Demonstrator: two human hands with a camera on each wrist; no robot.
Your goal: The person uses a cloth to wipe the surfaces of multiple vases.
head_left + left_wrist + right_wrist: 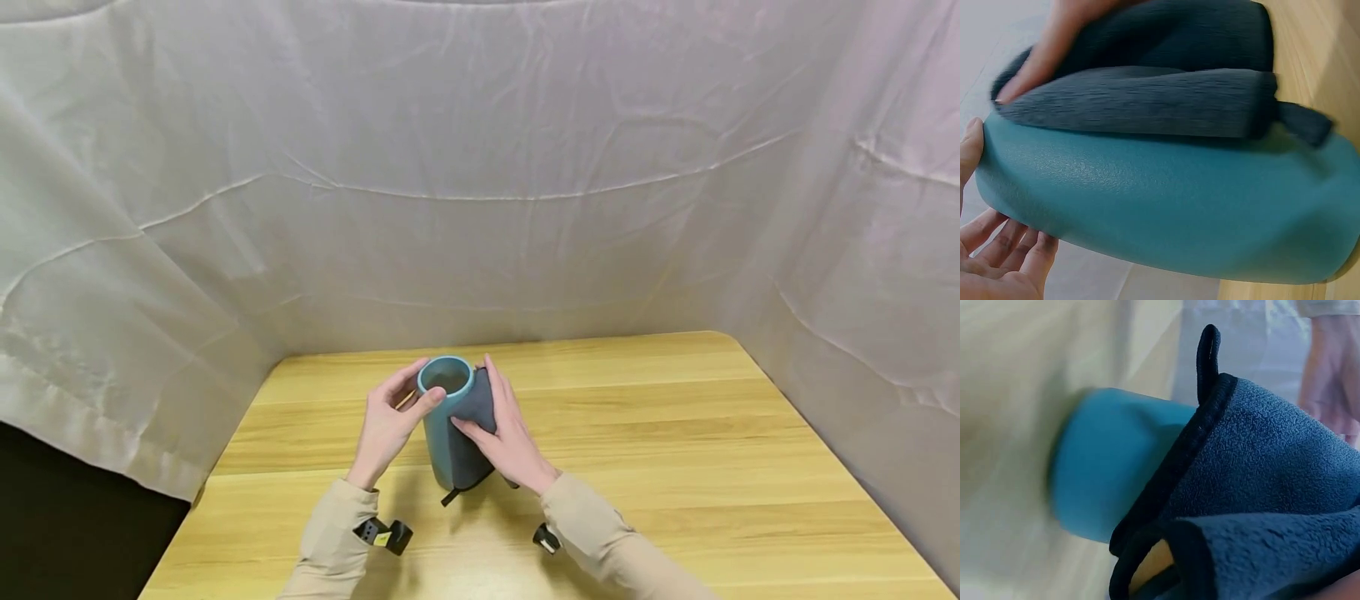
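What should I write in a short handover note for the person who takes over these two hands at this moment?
Left hand: steadies the tall teal cylindrical vase near its rim, thumb on the lip, fingers relaxed.
Right hand: fingers straight, pressing the dark grey fleece cloth against the vase's right side.
Vase stands upright on the light wooden table.
Done: the cloth is on the right side.
Left: probably the bare teal side facing the left hand and the inside; nothing shows whether these were wiped.

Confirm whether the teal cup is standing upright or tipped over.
Upright: the cup stands on the table, its open rim facing up, with a dark cloth pressed against its side.
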